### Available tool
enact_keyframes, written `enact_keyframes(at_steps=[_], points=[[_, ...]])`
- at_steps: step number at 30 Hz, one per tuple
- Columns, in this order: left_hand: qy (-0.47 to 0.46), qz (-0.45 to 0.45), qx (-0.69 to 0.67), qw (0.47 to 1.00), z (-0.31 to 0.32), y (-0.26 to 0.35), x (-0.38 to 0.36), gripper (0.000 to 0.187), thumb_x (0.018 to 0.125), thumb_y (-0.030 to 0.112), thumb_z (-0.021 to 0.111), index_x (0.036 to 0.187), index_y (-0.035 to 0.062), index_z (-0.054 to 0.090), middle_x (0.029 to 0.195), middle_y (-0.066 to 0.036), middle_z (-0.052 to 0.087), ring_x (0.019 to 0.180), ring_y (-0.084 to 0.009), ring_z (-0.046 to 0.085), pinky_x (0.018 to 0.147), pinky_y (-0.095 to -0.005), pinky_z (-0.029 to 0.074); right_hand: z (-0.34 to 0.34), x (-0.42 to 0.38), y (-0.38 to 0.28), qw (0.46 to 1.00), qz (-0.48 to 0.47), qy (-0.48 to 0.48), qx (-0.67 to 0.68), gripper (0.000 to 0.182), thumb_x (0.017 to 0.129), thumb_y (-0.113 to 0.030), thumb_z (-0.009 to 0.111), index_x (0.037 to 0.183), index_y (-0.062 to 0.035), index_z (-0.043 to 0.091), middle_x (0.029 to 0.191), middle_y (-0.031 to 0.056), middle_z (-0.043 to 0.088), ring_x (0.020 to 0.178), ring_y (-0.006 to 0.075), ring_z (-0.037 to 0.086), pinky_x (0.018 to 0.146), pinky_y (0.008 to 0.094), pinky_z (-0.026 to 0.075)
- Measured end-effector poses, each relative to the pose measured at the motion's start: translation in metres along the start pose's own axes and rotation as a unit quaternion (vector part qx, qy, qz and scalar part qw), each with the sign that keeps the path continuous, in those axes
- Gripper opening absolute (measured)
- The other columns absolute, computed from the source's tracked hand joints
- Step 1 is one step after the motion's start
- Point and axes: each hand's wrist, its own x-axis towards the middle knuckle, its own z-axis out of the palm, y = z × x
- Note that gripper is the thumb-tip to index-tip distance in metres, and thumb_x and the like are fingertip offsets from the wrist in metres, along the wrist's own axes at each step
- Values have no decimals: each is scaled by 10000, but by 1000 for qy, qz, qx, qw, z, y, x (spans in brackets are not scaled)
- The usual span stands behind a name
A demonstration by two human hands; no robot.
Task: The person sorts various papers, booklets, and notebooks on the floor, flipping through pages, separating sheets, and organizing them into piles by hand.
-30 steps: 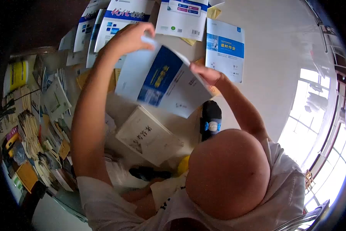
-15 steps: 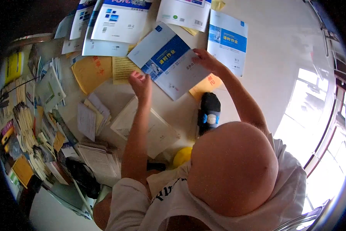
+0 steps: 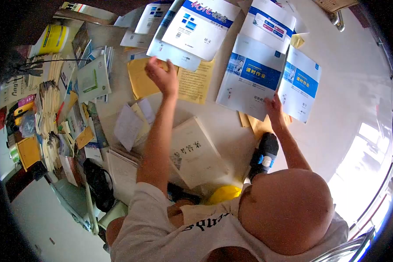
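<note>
My right hand (image 3: 275, 108) rests on the lower edge of a blue-and-white booklet (image 3: 251, 76) that lies flat on the floor, fingers on its cover. A matching booklet (image 3: 302, 89) lies just to its right. My left hand (image 3: 161, 75) reaches far forward, with its fingers curled at the lower edge of a white booklet (image 3: 172, 54) and over a yellow sheet (image 3: 139, 81). Whether it grips either one is unclear. A white book with black characters (image 3: 194, 153) lies between my arms.
More blue-and-white booklets (image 3: 200, 24) (image 3: 268, 22) lie in a row at the far side. Heaps of books and papers (image 3: 52, 109) crowd the left. A black object with a blue band (image 3: 263, 159) and a yellow object (image 3: 225, 193) sit near my body. Bare pale floor (image 3: 349, 109) is at the right.
The booklet I held up a second ago now lies flat beside its match, with my right hand still on it. My left hand let go of it and reached forward to the far papers.
</note>
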Motion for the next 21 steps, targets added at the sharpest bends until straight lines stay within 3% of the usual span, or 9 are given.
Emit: enact_keyframes(at_steps=[2,4,6,8,12,14,15,18,21], points=[[18,21,104,994,16,-42,40,489,802,206,772,1164,13,505,1104,-166,587,977,-309,579,873,-425,457,-10,12,8,996,56,-20,-60,163,942,-173,594,1023,-40,545,801,45,613,644,156,569,517,323,458],[-100,-32,-101,989,44,-89,63,497,809,262,744,1145,-38,532,1092,-226,609,1026,-392,585,909,-489,442,-13,18,5,991,70,-43,-102,197,954,-227,575,995,-37,548,740,50,605,596,165,583,488,320,462],[-166,-36,-37,985,46,-95,79,501,821,299,727,1143,-43,550,1113,-240,613,1055,-403,580,914,-483,446,-6,18,-5,986,100,-41,-123,352,986,-369,502,953,-24,565,598,68,573,505,187,619,446,312,494],[-270,-37,30,962,34,-69,98,480,891,362,638,1167,-28,595,1138,-254,632,1075,-424,585,916,-465,462,-7,21,-3,987,118,-38,-104,370,989,-379,493,948,-18,565,607,70,578,505,191,624,448,316,506],[-222,42,-9,974,25,-79,117,355,988,263,500,1224,8,579,1094,-242,650,1047,-424,602,923,-466,458,-14,20,-7,987,137,-58,-53,364,1000,-351,489,925,-5,573,643,83,591,543,199,645,453,327,527],[-251,13,23,968,-39,-21,135,308,1010,227,463,1194,10,581,1028,-199,680,870,-336,674,722,-413,536,-14,18,-20,980,170,-98,-26,318,1005,-299,491,933,1,569,696,90,602,590,210,663,475,331,546],[-269,-53,12,961,-65,-3,139,292,1014,216,455,1176,10,584,987,-181,691,787,-297,694,634,-381,554,-15,14,-28,982,164,-78,-52,270,994,-255,501,928,-2,568,715,93,619,607,244,671,487,378,542],[-210,-70,-52,974,-127,5,140,262,1018,206,452,1108,7,596,833,-105,672,617,-161,663,484,-296,535,-33,23,-44,909,-93,-36,-404,212,978,-211,496,946,-25,595,742,121,651,676,277,681,573,420,528],[-231,-104,-129,959,-164,-17,130,282,1024,220,444,1088,-7,598,837,-85,668,612,-135,650,472,-282,528,-21,31,-90,931,-123,20,-344,240,992,-220,489,895,-37,611,638,74,589,549,149,580,499,337,458]])
